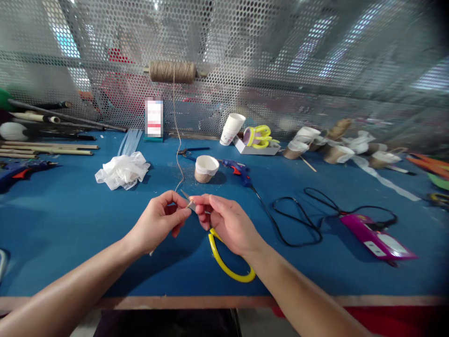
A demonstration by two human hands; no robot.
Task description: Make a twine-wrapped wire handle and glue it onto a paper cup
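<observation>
My left hand (163, 215) is closed, thumb and forefinger pinching a thin strand of twine (177, 152). The strand runs down from a brown twine spool (171, 72) to my fingers. My right hand (228, 220) is closed as well, its fingertips meeting the twine close to the left fingertips. Yellow-handled scissors (229, 271) pass through the right hand; a blade tip shows between the hands and the handle loop hangs below the palm. Just beyond my hands stands a paper cup (206, 169), its lower part wrapped in brown twine.
A blue glue gun (238, 169) lies right of the cup, its black cord leading to a purple power strip (379, 236). Crumpled white plastic (123, 171) sits at left, with glue sticks (130, 142) behind. Stacked cups (232, 128) and several wrapped cups (336, 152) line the back.
</observation>
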